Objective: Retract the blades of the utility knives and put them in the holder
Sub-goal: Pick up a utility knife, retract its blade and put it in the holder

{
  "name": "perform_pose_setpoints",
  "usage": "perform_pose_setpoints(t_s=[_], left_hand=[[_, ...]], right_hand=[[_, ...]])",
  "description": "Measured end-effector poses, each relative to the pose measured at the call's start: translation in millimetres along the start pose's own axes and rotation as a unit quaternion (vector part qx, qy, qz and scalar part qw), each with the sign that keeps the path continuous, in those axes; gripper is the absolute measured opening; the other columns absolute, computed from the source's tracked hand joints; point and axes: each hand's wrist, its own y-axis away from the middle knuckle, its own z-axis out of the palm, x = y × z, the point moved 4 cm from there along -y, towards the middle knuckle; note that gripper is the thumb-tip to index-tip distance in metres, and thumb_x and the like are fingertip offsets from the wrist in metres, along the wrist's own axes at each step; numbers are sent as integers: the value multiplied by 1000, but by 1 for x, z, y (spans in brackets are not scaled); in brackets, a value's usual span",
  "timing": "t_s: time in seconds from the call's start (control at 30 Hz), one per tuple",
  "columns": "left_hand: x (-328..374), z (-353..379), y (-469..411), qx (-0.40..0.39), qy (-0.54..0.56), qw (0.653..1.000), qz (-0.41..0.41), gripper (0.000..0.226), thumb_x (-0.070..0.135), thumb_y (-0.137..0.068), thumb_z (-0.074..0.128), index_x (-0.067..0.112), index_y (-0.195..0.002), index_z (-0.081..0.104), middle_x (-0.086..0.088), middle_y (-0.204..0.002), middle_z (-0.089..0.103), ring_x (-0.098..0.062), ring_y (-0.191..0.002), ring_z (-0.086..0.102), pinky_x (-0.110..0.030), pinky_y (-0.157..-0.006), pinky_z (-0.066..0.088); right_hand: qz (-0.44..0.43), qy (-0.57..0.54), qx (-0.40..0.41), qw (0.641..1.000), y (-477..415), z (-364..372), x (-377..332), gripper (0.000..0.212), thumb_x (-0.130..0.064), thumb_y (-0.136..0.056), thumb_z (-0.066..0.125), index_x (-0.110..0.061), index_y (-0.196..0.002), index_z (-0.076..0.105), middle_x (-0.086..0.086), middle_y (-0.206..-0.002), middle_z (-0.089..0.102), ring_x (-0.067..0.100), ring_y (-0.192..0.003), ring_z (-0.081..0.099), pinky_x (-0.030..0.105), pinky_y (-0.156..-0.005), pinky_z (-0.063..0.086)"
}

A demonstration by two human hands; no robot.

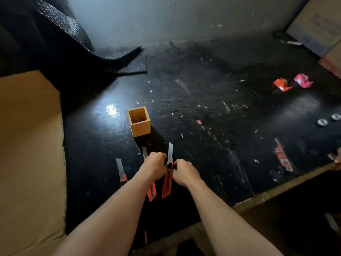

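Observation:
A red utility knife [168, 182] with its blade out stands tilted between my hands, blade pointing away from me. My left hand [154, 166] and my right hand [184, 172] both grip it near the slider. A second red knife [151, 193] lies on the black table partly under my left hand, its blade tip showing beyond the knuckles. A third red knife [121, 170] lies to the left, blade extended. The square wooden holder [139, 121] stands upright and empty just beyond the knives.
A cardboard sheet [31, 145] covers the table's left side. Black bubble wrap [103, 52] lies at the back left. Two small tape dispensers [293, 83] and cardboard boxes [319, 28] sit at the far right. The table's front edge [276, 190] runs diagonally at the right.

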Motion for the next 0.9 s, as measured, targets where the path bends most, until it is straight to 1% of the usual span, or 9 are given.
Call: perform_pose_setpoints(t_s=[0.1, 0.2, 0.3, 0.47, 0.53, 0.63, 0.73, 0.8, 0.9], left_hand=[[-3, 9, -2, 9, 11, 999, -41, 7, 10, -90, 64, 12, -95, 69, -6, -89, 69, -19, -74, 63, -30, -59, 50], [-2, 19, -1, -2, 48, 995, -90, 9, 13, -90, 67, 10, -96, 73, -6, -91, 70, -22, -81, 67, -36, -69, 60], [0, 29, 1, 8, 108, 986, -130, 12, 10, -90, 67, 12, -98, 75, -7, -94, 74, -22, -90, 70, -37, -77, 60], [3, 36, -2, 11, 214, 962, -171, 47, -2, -89, 67, 3, -135, 60, -11, -120, 75, -21, -116, 68, -31, -98, 55], [4, 32, -2, 8, 252, 952, -176, 51, -3, -88, 70, 5, -137, 60, -10, -124, 73, -22, -116, 68, -32, -97, 57], [5, 22, -5, 12, 292, 941, -168, 39, 1, -86, 74, 13, -123, 71, -4, -111, 76, -18, -102, 72, -36, -91, 61], [8, 1, -6, 26, 352, 924, -144, 30, 3, -83, 78, 17, -109, 77, -3, -101, 79, -18, -94, 76, -41, -86, 64], [11, -17, -4, 47, 398, 908, -123, 28, 2, -83, 78, 14, -109, 78, -5, -98, 80, -20, -93, 77, -40, -86, 64], [15, -47, 3, 57, 494, 862, -102, 29, -6, -84, 75, 3, -112, 76, -12, -97, 81, -22, -89, 79, -33, -83, 63]], right_hand=[[16, -58, 0, 998, -7, 9, 10, 34, -32, -90, 57, -26, -123, 60, 0, -95, 73, 23, -85, 71, 45, -78, 60], [22, -114, 4, 993, -5, 14, 14, 40, -22, -91, 58, -24, -132, 59, 2, -101, 75, 22, -90, 72, 41, -79, 60], [47, -179, 14, 983, -6, 18, 23, 34, -8, -93, 54, -19, -123, 65, 4, -96, 75, 21, -86, 73, 41, -80, 62], [69, -268, 23, 961, -8, 15, 36, 27, -5, -89, 68, -21, -110, 71, 0, -91, 78, 14, -85, 74, 38, -83, 62], [63, -303, 29, 950, -9, 11, 38, 27, -8, -87, 71, -29, -105, 71, -1, -89, 78, 13, -84, 75, 41, -83, 63], [37, -328, 53, 943, -11, 0, 37, 25, -10, -85, 73, -33, -96, 69, 6, -86, 78, 20, -84, 77, 47, -83, 64], [11, -362, 63, 930, -11, -22, 26, 24, -7, -88, 72, -25, -104, 71, 7, -92, 78, 20, -88, 77, 46, -85, 63], [-18, -367, 68, 927, -11, -39, 14, 24, -6, -89, 72, -18, -110, 72, 5, -99, 77, 19, -91, 76, 45, -87, 63], [-69, -390, 68, 916, -8, -67, -8, 18, -1, -91, 68, -13, -103, 74, 9, -98, 79, 23, -91, 77, 45, -88, 63]])
